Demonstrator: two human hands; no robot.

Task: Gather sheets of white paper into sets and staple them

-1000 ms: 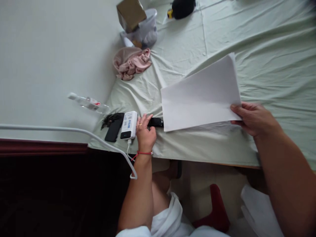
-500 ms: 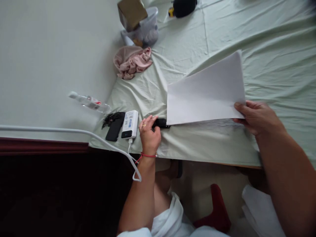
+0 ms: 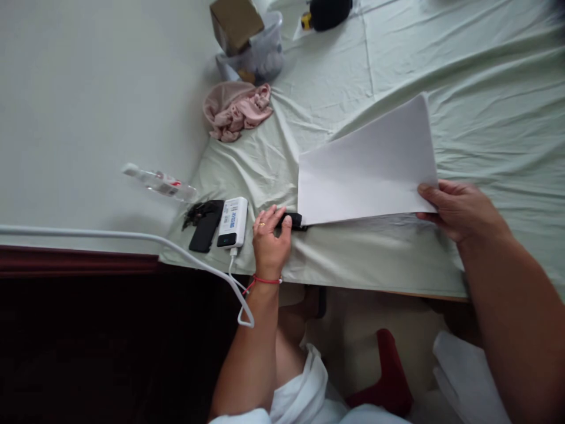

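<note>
My left hand is closed over a black stapler, whose front end meets the lower left corner of a stack of white paper. Fingers cover much of the stapler's body. At the paper's lower right corner, my right hand grips the sheets, thumb on top and fingers beneath. The stack tilts up off the bed, its far right corner raised. Just left of my left hand lies a white power bank with a cable plugged in.
A black phone, dark tangled item and clear bottle lie by the wall. Farther back are a pink cloth, a plastic tub and a cardboard box. A white cable crosses at left.
My left hand has shifted slightly right with the stapler, whose front end sits a little farther right at the paper's corner. The paper has moved slightly; my right hand keeps its grip.
</note>
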